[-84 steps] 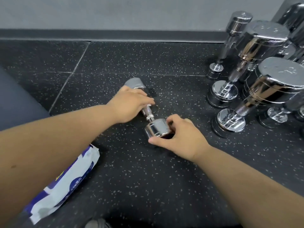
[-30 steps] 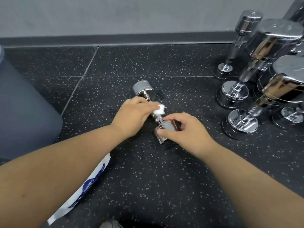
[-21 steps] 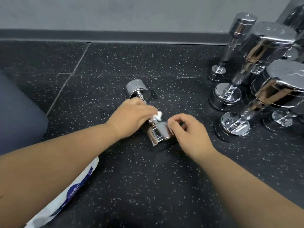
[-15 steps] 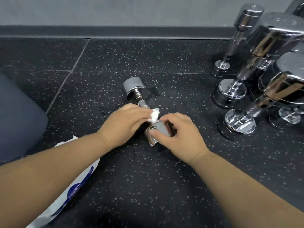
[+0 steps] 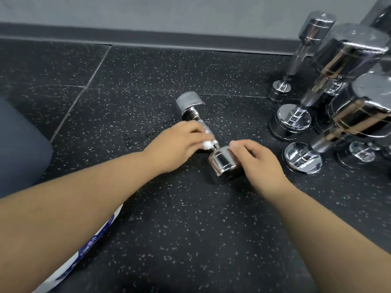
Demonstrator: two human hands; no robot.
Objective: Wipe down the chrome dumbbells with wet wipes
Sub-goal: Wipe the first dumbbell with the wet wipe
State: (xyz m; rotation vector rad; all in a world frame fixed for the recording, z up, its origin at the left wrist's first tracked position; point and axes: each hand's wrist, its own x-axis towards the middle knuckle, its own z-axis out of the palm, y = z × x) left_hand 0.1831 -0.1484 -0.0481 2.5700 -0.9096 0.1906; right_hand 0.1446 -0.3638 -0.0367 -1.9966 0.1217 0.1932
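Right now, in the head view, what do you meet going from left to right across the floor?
Wet wipes pack → left hand pinching a wet wipe → near head of the chrome dumbbell → right hand gripping it → upright dumbbells.

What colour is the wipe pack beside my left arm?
Soft plastic wipe pack: white with blue print, head view.

You had a black rubber floor (image 5: 190,240) flecked with pale specks in front of you, laid in tiles with thin seams (image 5: 80,92) between them. At its far edge a dark skirting strip (image 5: 169,40) ran along a plain grey wall (image 5: 169,11). A rounded grey shape (image 5: 19,144) sat at the floor's left edge.
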